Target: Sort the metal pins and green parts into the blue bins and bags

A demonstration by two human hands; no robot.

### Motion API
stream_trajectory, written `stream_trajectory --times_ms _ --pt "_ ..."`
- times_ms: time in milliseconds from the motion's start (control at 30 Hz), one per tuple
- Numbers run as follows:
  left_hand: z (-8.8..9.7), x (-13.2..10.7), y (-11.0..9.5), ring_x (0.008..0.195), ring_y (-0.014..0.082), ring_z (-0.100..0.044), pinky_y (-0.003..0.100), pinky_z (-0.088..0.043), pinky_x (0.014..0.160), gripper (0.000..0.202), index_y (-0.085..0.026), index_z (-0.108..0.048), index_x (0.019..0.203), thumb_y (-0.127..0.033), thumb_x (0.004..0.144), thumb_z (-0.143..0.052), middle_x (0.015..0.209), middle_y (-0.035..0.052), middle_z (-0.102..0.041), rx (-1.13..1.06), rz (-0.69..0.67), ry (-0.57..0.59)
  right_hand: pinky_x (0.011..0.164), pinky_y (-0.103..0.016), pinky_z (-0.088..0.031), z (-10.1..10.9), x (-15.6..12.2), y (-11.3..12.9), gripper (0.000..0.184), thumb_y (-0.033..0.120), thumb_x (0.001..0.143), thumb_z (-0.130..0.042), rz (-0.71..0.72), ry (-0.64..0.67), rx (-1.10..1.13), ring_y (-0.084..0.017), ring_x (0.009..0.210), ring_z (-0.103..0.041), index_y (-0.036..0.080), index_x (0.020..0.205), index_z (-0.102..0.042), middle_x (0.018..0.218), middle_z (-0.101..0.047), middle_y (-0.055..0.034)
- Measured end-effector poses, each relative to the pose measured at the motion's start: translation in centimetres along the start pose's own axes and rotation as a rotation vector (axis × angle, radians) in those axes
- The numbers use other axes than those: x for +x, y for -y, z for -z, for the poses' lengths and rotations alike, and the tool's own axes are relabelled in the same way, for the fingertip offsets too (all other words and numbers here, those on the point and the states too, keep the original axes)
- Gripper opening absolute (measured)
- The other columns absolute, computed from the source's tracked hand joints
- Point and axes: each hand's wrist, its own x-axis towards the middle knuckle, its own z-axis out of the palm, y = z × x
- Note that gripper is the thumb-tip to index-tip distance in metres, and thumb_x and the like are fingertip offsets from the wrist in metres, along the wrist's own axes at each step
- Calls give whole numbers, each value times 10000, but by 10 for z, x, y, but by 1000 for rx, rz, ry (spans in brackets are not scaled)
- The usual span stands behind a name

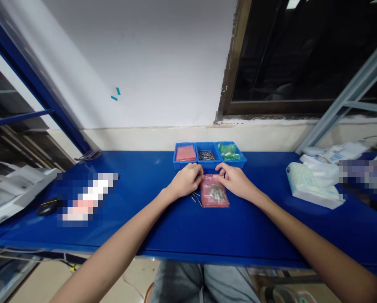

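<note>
A pink see-through plastic bag (214, 194) lies flat on the blue table, with pale greenish and metallic contents showing through it. My left hand (187, 179) is closed, its fingers curled and pinched at the bag's upper left corner. At the upper right edge, my right hand (235, 179) grips the bag, its thumb on the pink plastic and its index finger bent beyond the edge. Several thin metal pins (196, 198) lie loose just left of the bag, partly under my left hand.
Behind my hands stand joined blue bins holding pink bags (185, 153), small metal pieces (206, 155) and green bags (228, 151). A tissue pack (313, 185) sits at right. A black mouse (47, 207) and white equipment (17, 185) are at left. A wall rises behind the table (144, 202).
</note>
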Motion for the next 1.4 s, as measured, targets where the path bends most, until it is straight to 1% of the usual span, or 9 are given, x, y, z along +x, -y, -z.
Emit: stream_trajectory --times_ms 200,400,533,733,900,1033,1233,1333,1400 --pt "1 3 -4 569 107 -482 234 -360 582 78 -192 -481 923 -221 990 -455 651 -46 -532 -371 80 -169 662 -309 -463 10 2 2 330 473 843 -659 -101 -44 87 -188 696 -599 186 1005 -675 820 -698 -46" --pt "-4 8 -5 585 108 -541 226 -463 595 125 -210 -417 921 -305 975 -477 672 -38 -542 -857 247 -176 809 -368 -498 24 2 14 296 435 858 -655 -59 230 411 -225 868 -649 189 1006 -729 987 -740 -73" --pt "0 13 -10 584 100 -554 236 -515 605 135 -203 -435 941 -309 959 -516 694 -40 -524 -972 282 -237 706 -305 -480 23 -2 24 294 432 840 -681 -164 212 622 -180 780 -631 159 945 -718 919 -723 -71" --pt "22 14 -14 884 170 -646 300 -569 746 179 -193 -589 1117 -261 973 -508 1117 78 -622 -690 91 -396 492 -225 -306 12 9 26 301 433 787 -766 -289 70 975 -80 556 -439 162 831 -643 681 -543 24" --pt "22 -1 -2 1219 243 -543 430 -494 991 357 -194 -662 1108 -62 938 -378 1278 113 -555 -368 -87 -440 541 -233 -407 3 20 37 293 313 749 -812 -400 105 1197 -116 671 -561 168 970 -685 846 -646 -38" --pt "10 -11 1 1263 267 -497 488 -447 1044 467 -195 -581 1247 -4 842 -451 1330 145 -495 -95 -202 -421 582 -238 -468 -2 13 43 401 295 760 -800 -386 94 1267 -132 736 -615 199 1130 -678 998 -684 -67" --pt "5 -13 -8 1141 266 -559 444 -464 970 312 -183 -578 1186 -102 893 -506 1191 121 -603 -72 -253 -373 490 -231 -412 -5 4 33 737 315 804 -755 -309 -15 1058 -111 533 -520 273 1450 -402 735 -640 28" --pt "6 -13 -6 1048 242 -588 398 -461 903 259 -180 -597 1122 -90 928 -449 1092 98 -647 -68 -205 -380 472 -229 -399 -3 5 31 445 328 889 -628 -239 -16 831 -116 525 -501 237 1317 -551 687 -604 21" --pt "7 -13 -4 994 236 -594 386 -452 873 215 -178 -606 1080 -114 947 -450 1051 91 -659 -54 -153 -394 501 -254 -446 -2 5 33 289 331 923 -540 -194 15 750 -129 583 -544 214 1165 -647 841 -662 -39"
